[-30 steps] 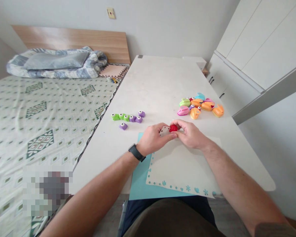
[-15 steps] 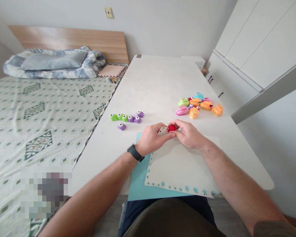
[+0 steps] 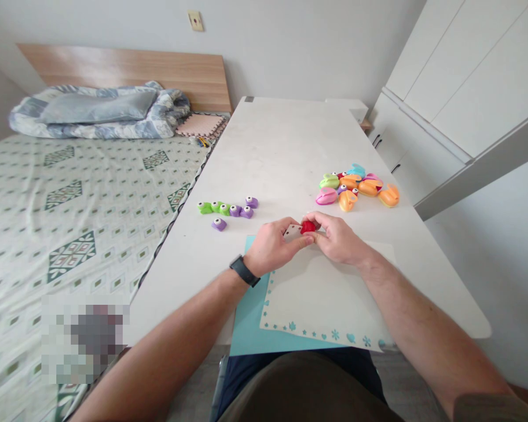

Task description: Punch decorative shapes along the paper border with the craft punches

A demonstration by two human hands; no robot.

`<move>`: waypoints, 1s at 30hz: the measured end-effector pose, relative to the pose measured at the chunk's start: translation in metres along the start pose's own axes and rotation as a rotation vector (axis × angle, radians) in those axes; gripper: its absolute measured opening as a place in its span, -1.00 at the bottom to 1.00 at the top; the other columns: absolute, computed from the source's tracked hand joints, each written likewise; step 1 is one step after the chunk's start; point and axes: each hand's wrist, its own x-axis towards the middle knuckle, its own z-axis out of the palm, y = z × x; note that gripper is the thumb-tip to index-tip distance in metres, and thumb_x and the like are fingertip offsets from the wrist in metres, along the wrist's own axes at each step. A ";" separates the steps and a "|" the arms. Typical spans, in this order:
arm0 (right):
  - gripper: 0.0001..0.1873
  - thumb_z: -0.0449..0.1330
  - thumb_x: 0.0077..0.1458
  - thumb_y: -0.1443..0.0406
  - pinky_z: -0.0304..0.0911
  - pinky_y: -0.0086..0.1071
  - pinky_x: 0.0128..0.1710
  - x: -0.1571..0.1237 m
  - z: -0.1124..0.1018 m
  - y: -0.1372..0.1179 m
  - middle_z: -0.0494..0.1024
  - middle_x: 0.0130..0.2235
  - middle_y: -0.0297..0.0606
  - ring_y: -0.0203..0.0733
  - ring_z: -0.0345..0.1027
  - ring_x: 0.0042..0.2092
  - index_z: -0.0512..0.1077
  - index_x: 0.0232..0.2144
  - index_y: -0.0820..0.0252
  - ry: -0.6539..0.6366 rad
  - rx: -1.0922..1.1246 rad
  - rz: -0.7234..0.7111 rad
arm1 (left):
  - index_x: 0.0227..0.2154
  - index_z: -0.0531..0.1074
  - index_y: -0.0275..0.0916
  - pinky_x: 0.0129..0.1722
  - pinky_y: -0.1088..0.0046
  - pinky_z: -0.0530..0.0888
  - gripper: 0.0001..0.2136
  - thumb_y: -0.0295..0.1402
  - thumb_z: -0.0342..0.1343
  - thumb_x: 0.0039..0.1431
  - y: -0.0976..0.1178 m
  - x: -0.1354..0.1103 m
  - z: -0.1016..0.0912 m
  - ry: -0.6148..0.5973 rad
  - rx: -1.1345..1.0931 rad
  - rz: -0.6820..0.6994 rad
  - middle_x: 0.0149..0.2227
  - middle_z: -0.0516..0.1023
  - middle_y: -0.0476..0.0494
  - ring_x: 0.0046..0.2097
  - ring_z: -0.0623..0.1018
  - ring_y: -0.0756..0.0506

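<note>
Right hand (image 3: 339, 240): grip round red punch (image 3: 308, 227); left hand (image 3: 270, 247): apparently pinching white sheet (image 3: 323, 299).

punch (image 3: 308, 227): red | paper (image 3: 325, 299): white, cutout border | card (image 3: 247, 308): pale blue | bedsheet (image 3: 70, 255): green diamonds

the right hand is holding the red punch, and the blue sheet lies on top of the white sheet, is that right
Not quite: the sheets are the other way round. The head view shows the white sheet on top of the blue sheet. The right hand is indeed holding the red punch.
</note>
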 end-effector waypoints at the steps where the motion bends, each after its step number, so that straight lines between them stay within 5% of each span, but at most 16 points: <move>1: -0.82 0.16 0.13 0.39 0.32 -0.31 -0.11 0.000 0.000 0.001 0.58 -0.22 -0.29 -0.17 0.45 -0.16 0.44 -0.18 0.14 -0.003 -0.003 0.000 | -0.11 0.58 -0.19 -0.44 0.44 0.23 -0.50 0.15 0.17 0.18 0.000 0.000 0.000 -0.002 -0.003 -0.001 -0.42 0.56 -0.05 -0.42 0.46 -0.05; 19: -0.81 0.20 0.23 0.29 0.31 -0.26 -0.05 -0.002 -0.005 -0.006 0.56 -0.16 -0.25 -0.14 0.43 -0.11 0.43 -0.10 0.14 0.013 0.008 0.029 | -0.23 0.53 -0.22 -0.47 0.45 0.26 -0.49 0.18 0.25 0.06 -0.003 0.003 -0.005 -0.076 -0.137 -0.062 -0.39 0.55 -0.03 -0.40 0.44 -0.04; 30: -0.76 0.22 0.23 0.22 0.34 -0.23 -0.04 -0.003 -0.010 -0.002 0.58 -0.14 -0.22 -0.11 0.43 -0.11 0.46 -0.06 0.12 0.005 -0.004 0.026 | -0.44 0.42 -0.24 -0.54 0.46 0.10 -0.58 0.07 0.14 0.21 -0.001 0.003 -0.005 -0.030 -0.066 -0.034 -0.53 0.32 0.03 -0.49 0.26 0.01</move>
